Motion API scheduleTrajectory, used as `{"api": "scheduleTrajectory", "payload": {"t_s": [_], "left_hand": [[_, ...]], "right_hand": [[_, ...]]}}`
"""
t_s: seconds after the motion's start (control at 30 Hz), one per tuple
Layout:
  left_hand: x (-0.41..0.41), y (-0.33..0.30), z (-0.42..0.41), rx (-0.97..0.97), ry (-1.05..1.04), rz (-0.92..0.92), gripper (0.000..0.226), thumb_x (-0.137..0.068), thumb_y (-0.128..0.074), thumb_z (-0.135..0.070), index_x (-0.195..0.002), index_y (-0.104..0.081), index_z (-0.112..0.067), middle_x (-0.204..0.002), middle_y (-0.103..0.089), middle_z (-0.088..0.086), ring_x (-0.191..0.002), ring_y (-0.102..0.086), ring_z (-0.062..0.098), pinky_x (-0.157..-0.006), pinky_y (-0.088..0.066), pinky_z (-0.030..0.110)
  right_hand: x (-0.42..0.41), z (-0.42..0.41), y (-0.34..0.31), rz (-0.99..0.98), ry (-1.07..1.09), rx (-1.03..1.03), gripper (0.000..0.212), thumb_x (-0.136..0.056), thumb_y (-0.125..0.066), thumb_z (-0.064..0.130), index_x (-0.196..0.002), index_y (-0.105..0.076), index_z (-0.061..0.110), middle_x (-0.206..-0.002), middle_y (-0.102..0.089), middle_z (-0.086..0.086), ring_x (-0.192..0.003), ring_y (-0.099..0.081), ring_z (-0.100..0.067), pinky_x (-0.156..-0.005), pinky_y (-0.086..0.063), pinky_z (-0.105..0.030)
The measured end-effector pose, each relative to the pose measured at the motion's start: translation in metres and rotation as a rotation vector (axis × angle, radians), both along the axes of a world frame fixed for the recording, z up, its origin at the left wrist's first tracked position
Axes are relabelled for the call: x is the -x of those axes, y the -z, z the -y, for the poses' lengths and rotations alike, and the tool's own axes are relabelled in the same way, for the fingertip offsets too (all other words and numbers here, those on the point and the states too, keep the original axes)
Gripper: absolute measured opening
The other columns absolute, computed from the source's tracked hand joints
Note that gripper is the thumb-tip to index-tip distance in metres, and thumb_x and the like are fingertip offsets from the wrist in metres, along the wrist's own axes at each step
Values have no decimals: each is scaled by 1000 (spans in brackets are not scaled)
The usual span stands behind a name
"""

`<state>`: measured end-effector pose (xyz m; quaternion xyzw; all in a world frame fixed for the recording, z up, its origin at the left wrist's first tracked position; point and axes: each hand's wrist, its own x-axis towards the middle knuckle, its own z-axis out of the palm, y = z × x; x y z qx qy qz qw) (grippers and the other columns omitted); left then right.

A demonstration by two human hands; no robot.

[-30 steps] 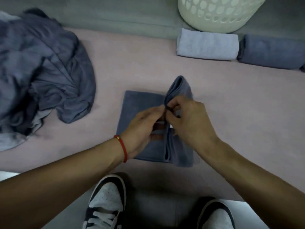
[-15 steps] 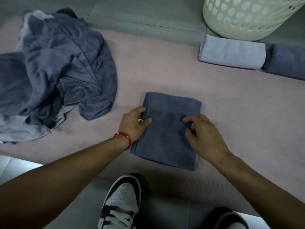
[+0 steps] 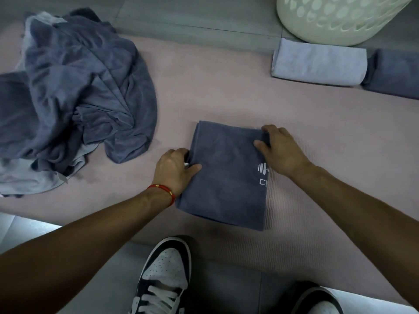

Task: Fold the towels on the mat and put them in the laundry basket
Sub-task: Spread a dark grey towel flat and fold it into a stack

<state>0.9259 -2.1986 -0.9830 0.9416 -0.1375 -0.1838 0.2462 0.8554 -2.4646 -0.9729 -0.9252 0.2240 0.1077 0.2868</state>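
Observation:
A dark grey folded towel (image 3: 224, 175) lies flat on the pink mat (image 3: 204, 87), a white logo at its right edge. My left hand (image 3: 174, 169) grips its left edge, thumb on top and fingers curled under. At the upper right corner my right hand (image 3: 281, 150) holds the towel, thumb on top and fingers curled over the edge. A heap of unfolded grey towels (image 3: 68, 98) sits at the left. Two folded towels, a light grey one (image 3: 317, 62) and a dark one (image 3: 394, 75), lie beside the cream laundry basket (image 3: 340, 17) at the top right.
Grey floor tiles border the mat at the far side (image 3: 192, 17) and near side. My two sneakers (image 3: 163, 277) stand at the mat's near edge. Bare mat stretches between the folded towel and the basket.
The raised fold was laid down, leaving the towel a flat rectangle. Both hands moved apart to its left and right edges. The view shifted, bringing the basket and heap closer in.

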Motion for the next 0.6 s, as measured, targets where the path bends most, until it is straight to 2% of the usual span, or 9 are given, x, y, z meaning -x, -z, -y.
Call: {"api": "scheduleTrajectory", "payload": {"t_s": [0.1,0.17,0.23,0.33,0.4,0.47,0.53,0.6], "left_hand": [[-6,-4,6,-19,-51,-77,50,-82,-80,-37,-121,-66,-9,-118,-69,7,-106,-65,24,-88,-49,27],[-14,-5,11,-75,-54,-150,51,-79,-82,-38,-119,-67,-10,-115,-70,5,-105,-65,24,-84,-50,26],[-23,-6,15,-140,-32,-225,49,-78,-82,-38,-117,-70,-11,-114,-71,5,-103,-66,23,-82,-51,25],[-30,-7,22,-180,-11,-302,55,-78,-81,-35,-124,-66,-11,-121,-68,7,-102,-64,22,-83,-50,25],[-27,-6,26,-175,-7,-261,54,-79,-80,-35,-124,-63,-10,-121,-67,9,-100,-61,22,-81,-48,26],[-17,-4,27,-121,-13,-174,56,-82,-78,-37,-127,-58,-11,-124,-64,9,-109,-60,26,-89,-50,31],[-5,-5,31,-51,13,-96,53,-85,-74,-37,-129,-54,-16,-125,-61,8,-112,-59,29,-93,-50,38],[9,-9,39,-29,117,28,49,-88,-71,-31,-131,-52,-18,-124,-56,11,-110,-56,32,-91,-49,43]], "right_hand": [[-12,6,-1,-37,28,-44,51,-96,-67,31,-139,-53,8,-133,-52,-16,-111,-59,-30,-90,-47,-29],[-16,9,-1,-44,44,-85,45,-91,-74,26,-129,-61,6,-125,-60,-15,-101,-62,-26,-81,-50,-28],[-18,10,-5,-30,97,-150,41,-88,-77,19,-124,-63,6,-116,-64,-8,-96,-61,-21,-78,-50,-28],[-15,13,-10,11,171,-234,31,-87,-78,14,-115,-65,12,-107,-65,-3,-97,-62,-19,-78,-52,-26],[-10,16,-10,31,224,-252,25,-86,-78,14,-108,-66,15,-103,-67,-2,-94,-64,-19,-70,-52,-21],[0,21,-9,45,297,-259,22,-85,-79,15,-104,-67,16,-99,-68,-2,-89,-65,-17,-66,-52,-21],[14,29,-9,60,379,-273,20,-84,-79,15,-101,-69,16,-97,-70,-1,-88,-67,-18,-73,-58,-29],[34,40,-11,71,503,-308,16,-82,-81,16,-94,-70,18,-94,-72,0,-86,-68,-17,-81,-60,-35]]}}
